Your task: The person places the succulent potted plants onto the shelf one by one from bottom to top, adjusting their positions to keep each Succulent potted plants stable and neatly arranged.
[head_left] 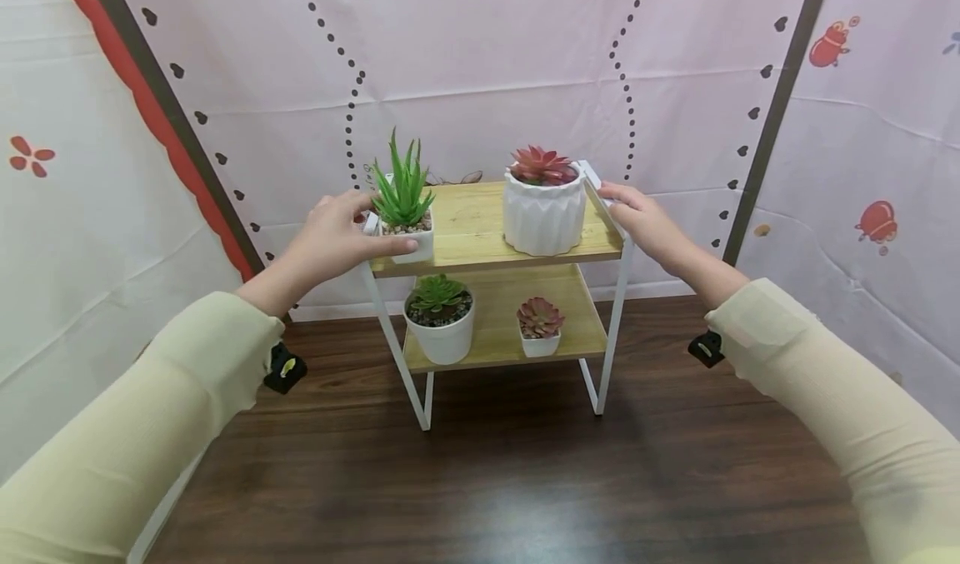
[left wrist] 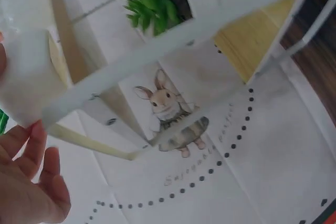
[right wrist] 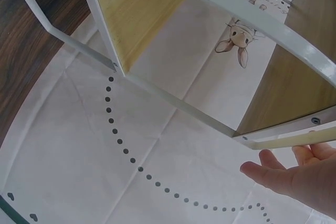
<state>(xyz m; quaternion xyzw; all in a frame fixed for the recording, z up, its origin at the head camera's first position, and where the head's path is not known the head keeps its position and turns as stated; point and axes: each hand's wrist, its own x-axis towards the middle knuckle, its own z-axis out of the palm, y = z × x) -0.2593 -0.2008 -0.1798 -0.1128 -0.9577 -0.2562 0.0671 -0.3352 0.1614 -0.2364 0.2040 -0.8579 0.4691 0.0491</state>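
A spiky green potted succulent [head_left: 405, 189] in a square white pot stands at the left end of the top board of a two-tier shelf [head_left: 465, 222]. My left hand [head_left: 330, 239] holds that pot, thumb across its front and fingers at its far side; in the left wrist view the left hand [left wrist: 31, 182] has its fingertips at the base of the pot [left wrist: 26, 77]. At the opposite end, my right hand [head_left: 645, 222] rests its extended fingers on the shelf's white side rail [head_left: 590, 174]. The right wrist view shows the right hand [right wrist: 299, 179] right by that rail.
A red succulent in a ribbed white pot [head_left: 543, 218] occupies the top board's right side. Below are a green succulent in a round white pot [head_left: 446, 339] and a small red potted succulent [head_left: 540, 345]. Printed cloth [head_left: 487, 47] hangs behind; dark wooden floor [head_left: 525, 489] lies in front.
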